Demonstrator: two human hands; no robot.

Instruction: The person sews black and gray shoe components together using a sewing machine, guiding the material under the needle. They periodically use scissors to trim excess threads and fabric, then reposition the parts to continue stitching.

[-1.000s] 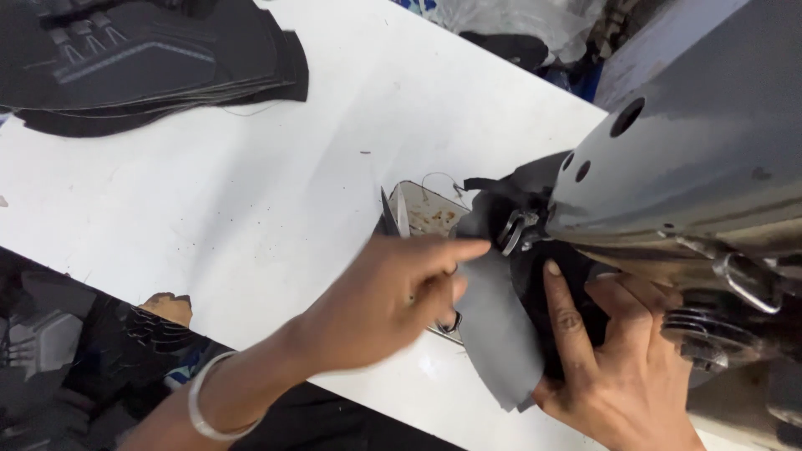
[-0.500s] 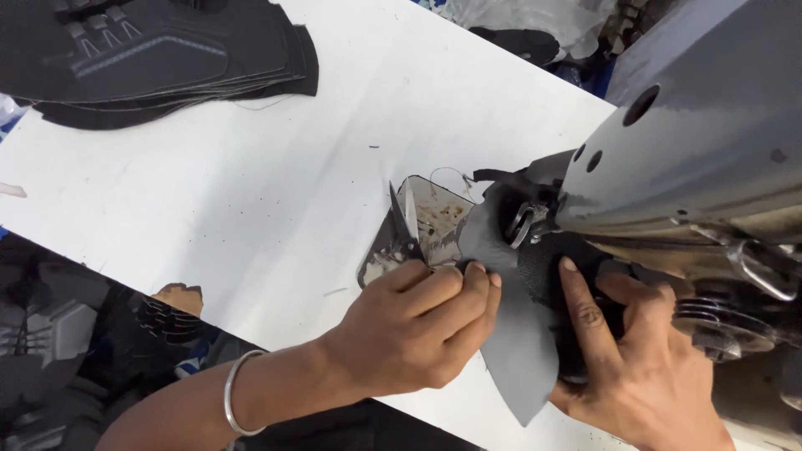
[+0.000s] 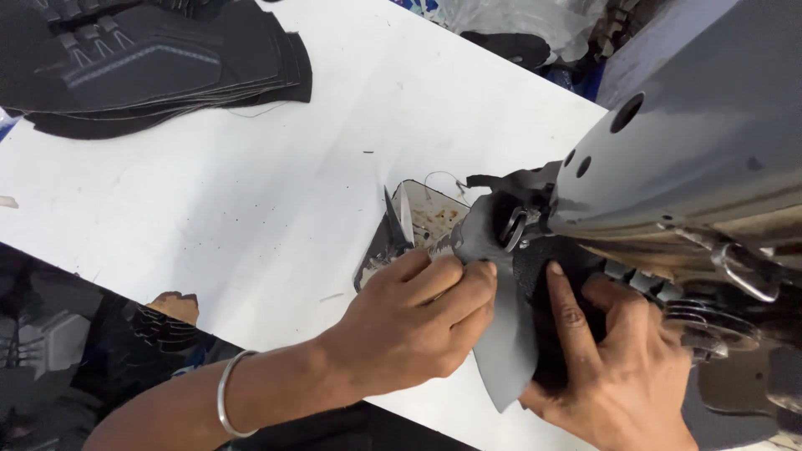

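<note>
The left hand (image 3: pixel 418 321) pinches the edge of a grey shoe-upper piece (image 3: pixel 501 334) with curled fingers, while the right hand (image 3: pixel 622 367) lies flat on its darker part, fingers spread — both at the sewing machine (image 3: pixel 693 159) head. The machine arm hides the needle area. Beside them sits a small open box (image 3: pixel 422 219); a stack of black uppers (image 3: pixel 150 63) lies well apart on the white table (image 3: pixel 251 209), cut off at the frame's edge.
</note>
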